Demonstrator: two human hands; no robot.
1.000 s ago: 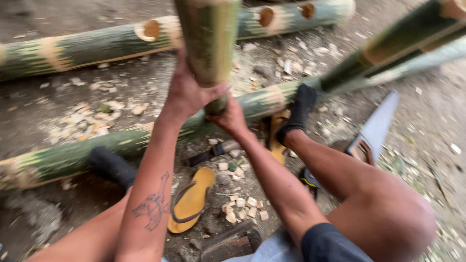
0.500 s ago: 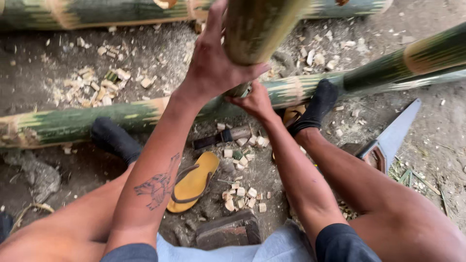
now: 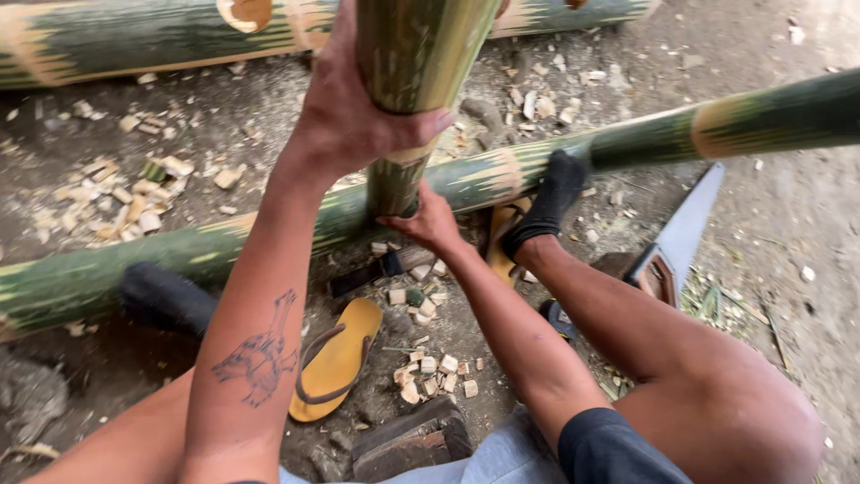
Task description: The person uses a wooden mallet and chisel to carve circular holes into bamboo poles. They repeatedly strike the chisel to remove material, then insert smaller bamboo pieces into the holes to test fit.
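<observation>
Between both hands (image 3: 358,125), upright bamboo pole (image 3: 417,54)

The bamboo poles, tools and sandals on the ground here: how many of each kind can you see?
Bamboo poles: 3, one upright gripped by the left hand and right hand, one lying under the feet, one at the top
Handsaws: 1
Yellow sandals: 2
Total: 6

The person is wearing black socks (image 3: 546,202) on both feet, a dark sleeve (image 3: 618,448) at five o'clock and grey shorts (image 3: 502,462). The bare left forearm (image 3: 260,350) is showing a dark line tattoo.
</observation>
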